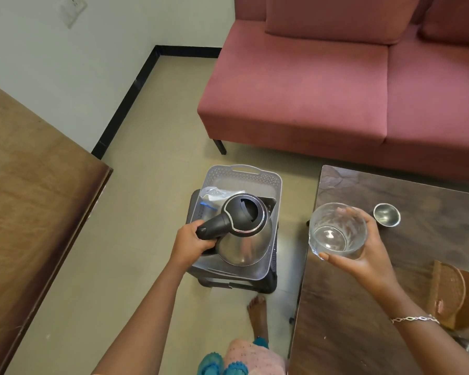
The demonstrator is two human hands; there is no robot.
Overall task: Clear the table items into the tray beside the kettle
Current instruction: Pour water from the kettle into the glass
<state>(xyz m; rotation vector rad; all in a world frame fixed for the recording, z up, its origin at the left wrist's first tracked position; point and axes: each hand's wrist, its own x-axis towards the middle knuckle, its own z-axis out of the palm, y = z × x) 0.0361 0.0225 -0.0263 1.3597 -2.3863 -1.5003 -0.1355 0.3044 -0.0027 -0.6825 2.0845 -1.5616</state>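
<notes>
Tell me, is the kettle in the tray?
In: the kettle is within the walls of the tray, left hand gripping its handle.

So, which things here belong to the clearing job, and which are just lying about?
Job: left hand gripping the kettle; right hand holding the glass; tray; steel bowl and wicker holder on the table.
Lying about: sofa; wooden desk at left; stool under the tray.

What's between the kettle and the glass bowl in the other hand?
In the head view, only the wall of the tray and a strip of floor separate the kettle from the glass bowl.
</notes>
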